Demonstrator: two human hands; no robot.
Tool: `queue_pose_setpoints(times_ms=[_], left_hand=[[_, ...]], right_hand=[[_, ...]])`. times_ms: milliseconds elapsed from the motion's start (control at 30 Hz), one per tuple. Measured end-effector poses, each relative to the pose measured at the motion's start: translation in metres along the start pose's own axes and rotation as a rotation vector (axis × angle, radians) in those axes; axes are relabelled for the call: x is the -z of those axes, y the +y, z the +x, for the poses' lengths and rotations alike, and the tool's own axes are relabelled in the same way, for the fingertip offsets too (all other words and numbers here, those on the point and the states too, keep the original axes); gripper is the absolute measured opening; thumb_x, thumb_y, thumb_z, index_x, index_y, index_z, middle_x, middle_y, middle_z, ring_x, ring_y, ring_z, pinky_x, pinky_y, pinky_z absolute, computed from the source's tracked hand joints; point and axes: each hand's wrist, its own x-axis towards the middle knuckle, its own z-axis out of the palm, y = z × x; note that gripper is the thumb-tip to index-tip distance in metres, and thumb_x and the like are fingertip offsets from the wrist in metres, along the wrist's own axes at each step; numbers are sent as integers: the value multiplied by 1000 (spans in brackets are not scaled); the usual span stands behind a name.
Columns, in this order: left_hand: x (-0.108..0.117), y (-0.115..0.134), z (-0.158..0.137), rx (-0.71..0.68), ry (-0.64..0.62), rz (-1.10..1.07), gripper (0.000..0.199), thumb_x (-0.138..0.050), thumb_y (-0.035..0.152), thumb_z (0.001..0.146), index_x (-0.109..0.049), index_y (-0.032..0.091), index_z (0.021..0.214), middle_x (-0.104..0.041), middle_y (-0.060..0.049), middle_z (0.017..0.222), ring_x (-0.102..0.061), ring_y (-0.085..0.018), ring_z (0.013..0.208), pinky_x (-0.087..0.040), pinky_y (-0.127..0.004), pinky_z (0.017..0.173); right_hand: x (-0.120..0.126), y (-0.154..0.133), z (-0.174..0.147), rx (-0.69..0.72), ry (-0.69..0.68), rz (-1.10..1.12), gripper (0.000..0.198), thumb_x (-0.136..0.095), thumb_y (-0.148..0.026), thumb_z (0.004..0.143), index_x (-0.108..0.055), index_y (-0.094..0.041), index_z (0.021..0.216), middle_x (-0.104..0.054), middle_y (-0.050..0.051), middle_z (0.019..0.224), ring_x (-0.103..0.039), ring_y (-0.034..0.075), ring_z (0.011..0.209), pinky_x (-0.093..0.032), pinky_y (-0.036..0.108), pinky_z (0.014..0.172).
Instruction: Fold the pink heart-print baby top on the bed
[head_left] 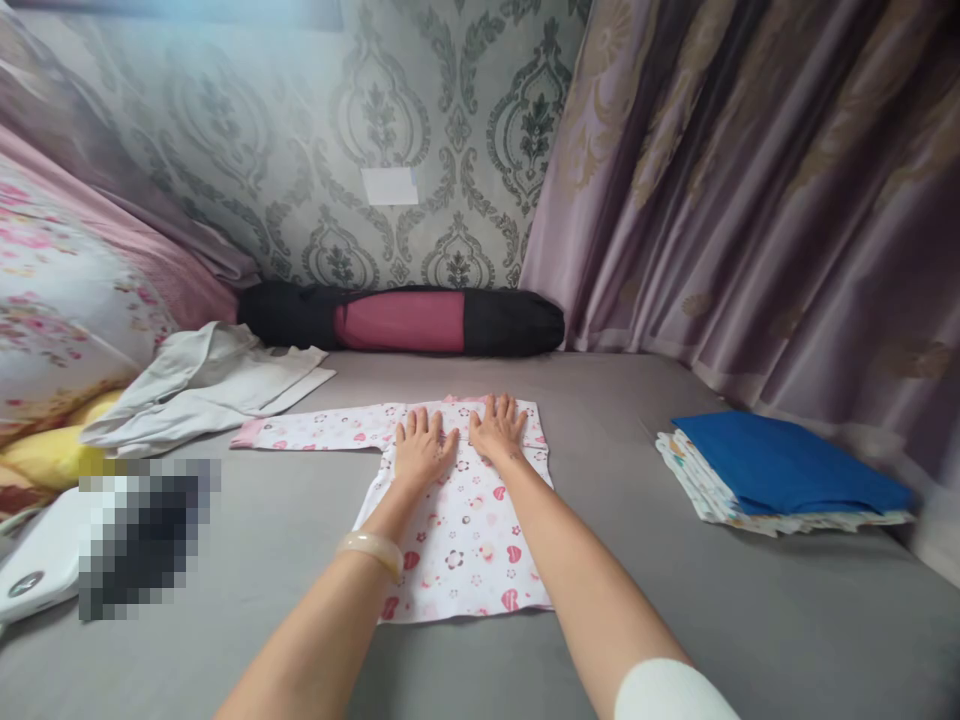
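A small white garment [457, 540] printed with red hearts and flowers lies flat on the grey bed sheet [675, 600]. One sleeve with a pink cuff stretches out to the left. My left hand [420, 447] and my right hand [496, 427] rest side by side, palms down and fingers spread, on the garment's upper part. Neither hand holds anything. A pale bangle circles my left wrist.
A folded stack of clothes with a blue piece on top [780, 468] sits at the right. A crumpled white garment [202, 385] lies at the left beside floral bedding [60, 300]. A black and pink roll [401, 320] lies against the wall. Purple curtains [750, 200] hang on the right.
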Motion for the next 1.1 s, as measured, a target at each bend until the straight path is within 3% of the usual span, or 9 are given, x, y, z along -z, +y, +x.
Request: queue_pose_setpoints(times_ms=[267,400,533,800,967,1100], left_hand=[[-2,-1,-1,11,162,-48,52,-30,42,96,-49,11,133,-43,-19,145,-36,-30,136,-24,-49,112],[-4,-2,0,-8,172,-72,47,-29,29,96,-50,7,131,-49,-20,140,-41,-30,134,-29,-47,110],[-11,-5,3,-34,158,-76,46,-31,24,95,-48,4,133,-49,-21,140,-41,-29,134,-30,-44,110],[-11,-7,5,-50,144,-57,46,-30,29,96,-51,7,131,-48,-21,140,-40,-32,133,-32,-46,108],[-7,-8,4,-41,177,-86,44,-29,23,94,-52,6,128,-50,-21,139,-43,-31,131,-33,-44,107],[-8,-10,4,-35,119,-103,45,-33,19,92,-49,5,131,-47,-21,142,-40,-30,134,-31,-45,110]], right_hand=[[11,-5,-2,-1,-33,-20,65,-27,-42,96,-20,-10,152,-8,18,159,-6,33,145,-2,55,112],[7,-18,-9,240,41,-21,58,-25,-36,97,-24,-14,151,-11,13,159,-5,26,146,2,51,114],[0,-28,-12,398,-14,-12,56,-23,-35,97,-28,-17,150,-19,8,158,-10,24,146,-1,49,115],[-7,-25,-10,413,-13,-29,56,-18,-36,97,-27,-22,151,-26,5,157,-15,23,144,-3,49,114],[-2,-25,-11,401,-65,-19,56,-20,-36,97,-24,-22,151,-19,6,159,-11,23,145,-3,49,114],[3,-22,-22,415,-62,-7,55,-21,-36,97,-24,-24,151,-13,6,160,-7,25,146,-2,52,114]])
